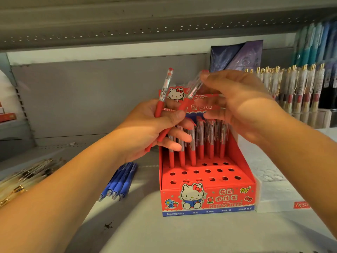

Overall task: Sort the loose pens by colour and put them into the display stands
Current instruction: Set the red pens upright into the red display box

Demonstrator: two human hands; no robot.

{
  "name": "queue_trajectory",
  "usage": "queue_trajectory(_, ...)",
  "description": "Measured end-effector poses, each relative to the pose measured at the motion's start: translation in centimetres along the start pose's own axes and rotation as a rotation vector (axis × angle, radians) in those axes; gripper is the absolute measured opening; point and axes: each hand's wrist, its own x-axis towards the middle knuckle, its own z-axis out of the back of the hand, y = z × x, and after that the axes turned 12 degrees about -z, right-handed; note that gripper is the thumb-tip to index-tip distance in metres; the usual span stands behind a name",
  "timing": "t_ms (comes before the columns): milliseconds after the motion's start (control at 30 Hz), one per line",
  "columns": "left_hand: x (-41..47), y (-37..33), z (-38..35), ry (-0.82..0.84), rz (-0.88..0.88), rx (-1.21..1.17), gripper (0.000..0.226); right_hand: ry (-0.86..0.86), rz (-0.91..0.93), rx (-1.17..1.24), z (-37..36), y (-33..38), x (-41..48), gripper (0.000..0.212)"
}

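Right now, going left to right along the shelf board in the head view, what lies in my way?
Heap of clear pens with gold clips → blue pens → red display stand → white box.

The display stand (207, 198) is printed cardboard with a slight sheen. The red pens (201, 141) have clear glossy plastic upper barrels and matt red grips; the blue pens (118, 181) show matt blue grips. The shelf (145, 232) looks like smooth, pale painted metal, and the shelf above (109, 24) is perforated grey metal. The pens at right (300, 84) carry shiny gold-coloured clips
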Motion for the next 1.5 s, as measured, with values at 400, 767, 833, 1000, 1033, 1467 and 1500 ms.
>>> queue_trajectory(400,-0.1,0.3,-0.2,0.021,0.004,0.140,0.038,-0.007,-0.053,0.060,0.0,-0.1,0.4,0.018)
queue_trajectory(767,0.2,0.1,0.2,-0.080,0.060,-0.017,0.047,-0.193,-0.016,-0.133,0.5,0.2,1.0,0.025)
queue_trajectory(833,0.2,-0.2,0.3,-0.066,0.092,-0.139,0.039,-0.243,0.031,-0.340,0.5,-0.2,1.3,0.023)
queue_trajectory(1000,0.4,-0.2,0.2,-0.062,0.037,-0.205,0.023,-0.238,0.071,-0.621,0.3,-1.0,1.5,0.022)
queue_trajectory(1033,0.4,-0.3,0.0,-0.056,0.018,-0.206,0.019,-0.236,0.078,-0.650,0.3,-1.0,1.6,0.023)
queue_trajectory(1467,0.5,-0.3,0.2,-0.062,-0.075,-0.199,0.012,-0.258,0.150,-0.809,1.0,-1.2,1.7,0.020)
queue_trajectory(1500,0.6,-0.3,0.2,-0.078,-0.084,-0.201,0.019,-0.263,0.157,-0.825,1.1,-1.1,1.7,0.020)
